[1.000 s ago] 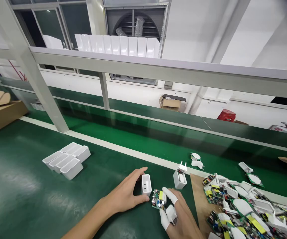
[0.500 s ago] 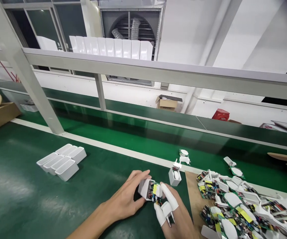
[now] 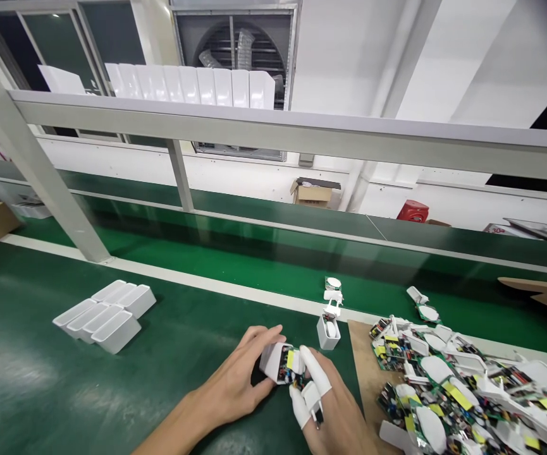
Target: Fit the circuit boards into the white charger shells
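Observation:
My left hand grips a white plastic housing, its open end turned to the right. In my right hand, with white covers on thumb and a finger, is a circuit board with yellow tape and small components. The board sits at the mouth of the housing, partly inside; how deep I cannot tell. A small white plug piece with prongs hangs by the right fingers. Just beyond stands another white housing with a board and white part sticking out of its top.
Several white housings stand grouped at left. A heap of circuit boards lies on cardboard at right. Loose boards rest on the green belt behind the pale strip. A metal post rises at left.
The view has shifted slightly, so the surroundings sit a little differently in frame. Both hands keep their hold on the housing and board; the plug piece has turned slightly.

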Demonstrator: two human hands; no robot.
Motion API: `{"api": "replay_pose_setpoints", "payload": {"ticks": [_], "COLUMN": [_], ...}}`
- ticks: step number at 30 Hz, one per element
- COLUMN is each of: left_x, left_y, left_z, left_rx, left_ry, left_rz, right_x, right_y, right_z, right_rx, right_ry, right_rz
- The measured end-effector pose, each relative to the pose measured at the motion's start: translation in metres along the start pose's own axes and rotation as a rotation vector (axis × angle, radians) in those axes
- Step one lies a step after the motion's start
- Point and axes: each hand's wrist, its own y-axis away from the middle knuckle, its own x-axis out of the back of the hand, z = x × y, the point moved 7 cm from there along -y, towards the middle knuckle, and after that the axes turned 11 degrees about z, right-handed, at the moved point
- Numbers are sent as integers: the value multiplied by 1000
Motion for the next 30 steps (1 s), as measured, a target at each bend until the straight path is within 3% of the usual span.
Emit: {"api": "replay_pose_setpoints", "payload": {"ticks": [9,16,30], "left_x": [-1,-2,-3], "left_y": [0,0,-1], "left_z": [1,-1,-3], "left_rx": [5,34,56], "left_ry": [-16,-18,-35], "left_rz": [-8,-20,-27], "right_x": [0,13,18], "right_y": [2,-13,-18], "right_z": [-1,-13,-17], "right_rx": [56,124,129], "right_ry": [27,100,92], "right_rz": [-15,-48,-125]}}
